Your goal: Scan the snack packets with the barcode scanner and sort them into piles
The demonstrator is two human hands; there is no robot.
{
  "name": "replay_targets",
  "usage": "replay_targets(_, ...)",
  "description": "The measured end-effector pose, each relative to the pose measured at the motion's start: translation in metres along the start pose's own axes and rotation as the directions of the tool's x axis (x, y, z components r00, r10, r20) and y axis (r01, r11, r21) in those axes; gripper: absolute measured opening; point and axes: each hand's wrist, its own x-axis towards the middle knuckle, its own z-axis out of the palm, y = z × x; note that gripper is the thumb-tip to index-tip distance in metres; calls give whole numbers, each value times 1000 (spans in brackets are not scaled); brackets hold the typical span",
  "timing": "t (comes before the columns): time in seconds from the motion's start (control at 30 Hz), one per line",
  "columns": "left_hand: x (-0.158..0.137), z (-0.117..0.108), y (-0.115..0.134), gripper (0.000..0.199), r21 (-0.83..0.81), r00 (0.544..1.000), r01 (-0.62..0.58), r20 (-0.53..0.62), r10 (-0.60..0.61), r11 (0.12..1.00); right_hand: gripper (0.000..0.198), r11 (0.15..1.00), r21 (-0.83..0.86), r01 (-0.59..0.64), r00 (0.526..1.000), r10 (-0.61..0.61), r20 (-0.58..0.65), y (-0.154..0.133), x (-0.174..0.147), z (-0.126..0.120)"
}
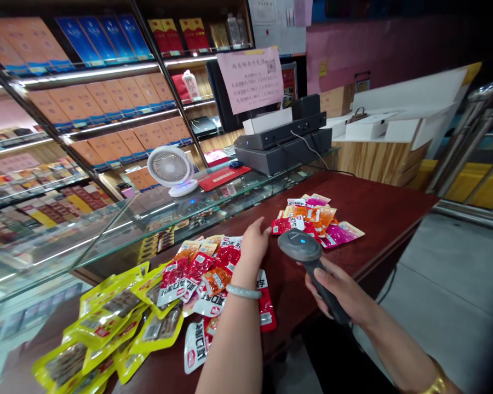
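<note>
My right hand (342, 289) is wrapped round the handle of a dark grey barcode scanner (299, 246), its head tilted over the tabletop. My left hand (255, 241) reaches forward, fingers stretched out and nothing visible in them, between two heaps of small snack packets. One heap of red, white and orange packets (201, 268) lies left of that hand, partly hidden by my forearm. Beyond the scanner is a smaller heap of red, orange and purple packets (312, 216). Yellow-edged clear snack bags (115, 317) overlap at the lower left.
The packets lie on a dark red wooden table (378, 202). Alongside runs a glass counter (148, 219) bearing a white fan (170, 167), a red mat (224, 178) and a black till machine (281, 142). Boxed goods fill the shelves behind. Metal railings (472, 142) stand at the right.
</note>
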Motion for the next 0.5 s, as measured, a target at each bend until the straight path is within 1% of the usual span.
replay_targets(0.03,1,-9,-1,41,136,999,-26,-31,31,990,43,1000,-5,-6,1000,6,-3,1,0,-1)
replay_targets(0.07,1,-20,-3,37,263,998,-20,-59,37,965,42,1000,-8,-11,1000,11,-2,1,0,-1)
replay_targets(0.1,0,-31,-4,35,381,996,12,-82,21,924,41,1000,-9,-16,1000,16,2,2,0,-2)
replay_targets(0.17,-2,-50,-5,32,580,993,107,-108,-54,808,40,1000,-10,-16,1000,16,15,3,1,-3)
replay_targets(0.2,-4,-57,-6,33,651,989,150,-110,-104,744,39,1000,-9,-14,1000,14,20,3,1,-3)
replay_targets(0.23,-5,-62,-7,37,701,983,180,-106,-148,690,38,1000,-7,-14,1000,14,23,3,1,-3)
replay_targets(0.3,-8,-68,-8,49,755,975,196,-84,-203,626,38,1000,1,-17,1000,17,26,3,2,-3)
replay_targets(0.37,-9,-69,-10,58,777,975,172,-45,-220,605,41,1000,3,-21,1000,21,23,2,2,-3)
replay_targets(0.5,-8,-66,-10,51,797,983,99,16,-185,596,46,1000,-15,-21,999,22,29,1,1,-2)
